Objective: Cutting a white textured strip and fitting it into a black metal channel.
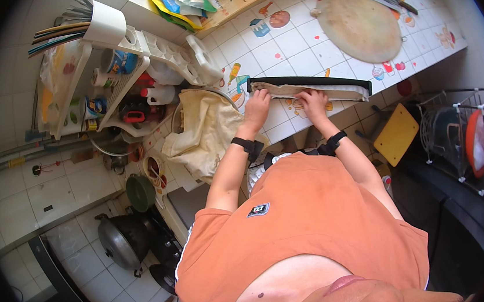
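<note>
A long, narrow black tray-like piece [309, 80] lies along the front edge of the tiled counter, with a pale, stained strip [337, 92] along its near side. My left hand [258, 105] touches the strip near its left end, fingers bent. My right hand [314, 104] has its fingertips on the strip near the middle. Whether either hand grips it cannot be told. Both wrists wear black bands. Left of my left hand, a cream cloth [205, 128] drapes over a round container.
Farther back on the counter lie a round board [358, 24] and a knife [389, 0]. At left stand a white plastic shelf [125, 92] with bottles, and a lidded pot [122, 243]. A wire dish rack [459, 143] and a yellow board [396, 135] are at right.
</note>
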A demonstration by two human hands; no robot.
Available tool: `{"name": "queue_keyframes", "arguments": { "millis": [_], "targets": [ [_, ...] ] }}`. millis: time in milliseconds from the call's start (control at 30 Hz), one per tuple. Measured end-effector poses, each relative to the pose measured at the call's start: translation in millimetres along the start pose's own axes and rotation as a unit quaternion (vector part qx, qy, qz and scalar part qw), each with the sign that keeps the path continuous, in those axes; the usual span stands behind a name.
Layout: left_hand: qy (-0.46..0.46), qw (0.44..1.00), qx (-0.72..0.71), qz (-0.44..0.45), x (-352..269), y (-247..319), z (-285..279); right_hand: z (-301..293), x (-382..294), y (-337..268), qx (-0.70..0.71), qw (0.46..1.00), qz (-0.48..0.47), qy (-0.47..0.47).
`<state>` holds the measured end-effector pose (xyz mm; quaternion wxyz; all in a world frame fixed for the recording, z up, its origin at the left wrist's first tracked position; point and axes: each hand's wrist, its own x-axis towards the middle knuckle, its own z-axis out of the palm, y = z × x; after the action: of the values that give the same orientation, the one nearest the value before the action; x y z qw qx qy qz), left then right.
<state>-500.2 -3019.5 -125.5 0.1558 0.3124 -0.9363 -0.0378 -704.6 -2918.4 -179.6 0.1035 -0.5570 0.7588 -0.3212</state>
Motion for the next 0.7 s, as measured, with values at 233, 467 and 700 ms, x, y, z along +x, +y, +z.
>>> {"name": "queue_keyframes", "arguments": {
  "millis": [233,467,700],
  "targets": [
    [-0.004,0.999,-0.015,-0.043,1,2,7,-3,-1,0,0.030,1.000,-0.002,-0.005],
    [0.047,0.991,-0.095,-0.083,5,3,7,0,0,5,0.068,0.997,0.002,0.019],
    [0.054,0.991,-0.062,-0.105,16,4,8,5,-1,9,0.067,0.997,0.006,0.024]
  ]
}}
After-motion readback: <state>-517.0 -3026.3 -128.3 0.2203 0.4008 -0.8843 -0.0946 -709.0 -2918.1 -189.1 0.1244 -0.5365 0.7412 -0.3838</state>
